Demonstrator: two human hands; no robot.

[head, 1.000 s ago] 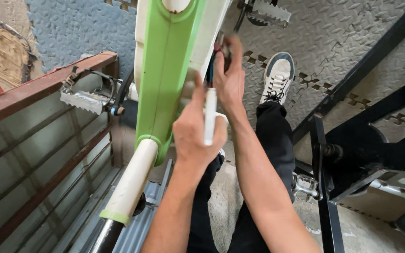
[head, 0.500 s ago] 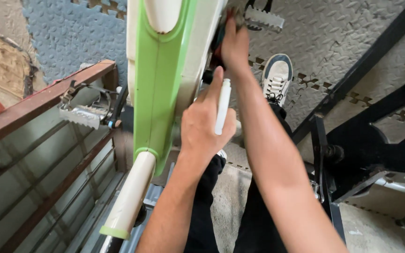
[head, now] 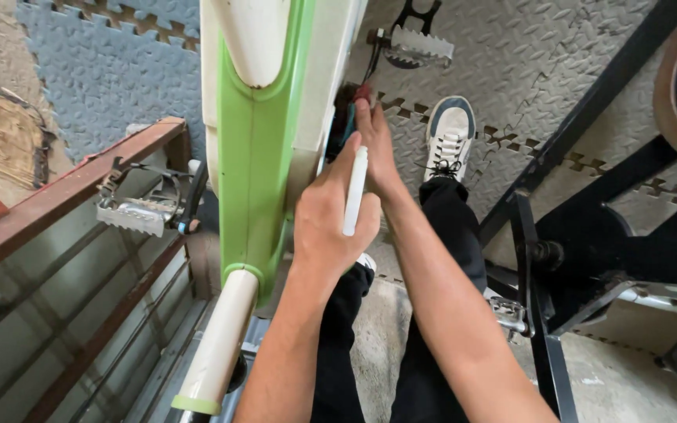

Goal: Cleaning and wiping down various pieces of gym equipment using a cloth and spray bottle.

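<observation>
Exercise-bike frame [head: 256, 157], green down its middle with cream-white panels on either side, runs from the top centre of the frame down toward the lower left, where it ends in one cream tube [head: 217, 345] with a green tip. One white marker-like stick [head: 354, 192] stands nearly upright against the frame's right edge, just right of centre; the left hand [head: 331, 219] has its grip pressed together around it, fingers curled, thumb along the stick. The right hand [head: 374, 141] reaches further up, fingertips pressed against a dark part with a red spot at the frame's right side; whether its grip is pinching anything cannot be told, since the fingertips are partly hidden.

Two metal pedals show: one [head: 131, 211] at the left middle, beside a brown rail [head: 64, 188], and one [head: 417, 47] at the top, right of centre. One white shoe with a dark toe [head: 448, 137] rests on the grey interlocking floor mat [head: 534, 55] in the upper right. Dark trouser legs [head: 440, 235] fill the lower centre. A black metal stand [head: 542, 266] crosses the right side
</observation>
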